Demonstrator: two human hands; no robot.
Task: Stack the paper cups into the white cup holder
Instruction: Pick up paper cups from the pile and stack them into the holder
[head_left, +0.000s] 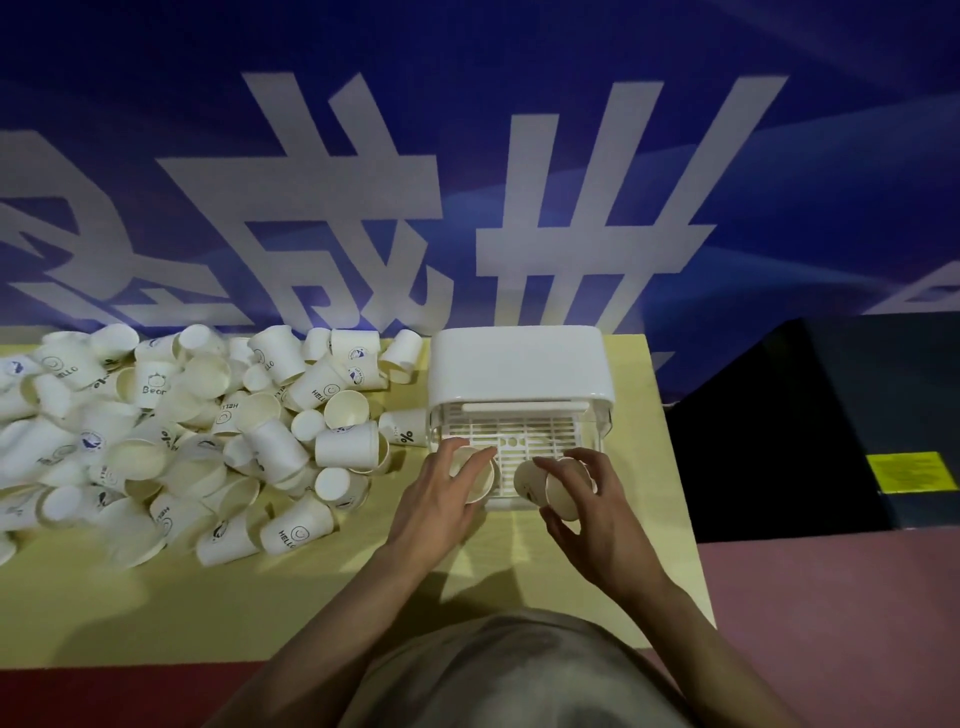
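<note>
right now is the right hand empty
No, the right hand grips a paper cup lying on its side at the front of the white cup holder.

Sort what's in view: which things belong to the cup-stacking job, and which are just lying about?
Job: cup holder; cup pile; left hand gripping a cup; right hand gripping a cup.
Lying about: blue banner; black box; yellow table.
</note>
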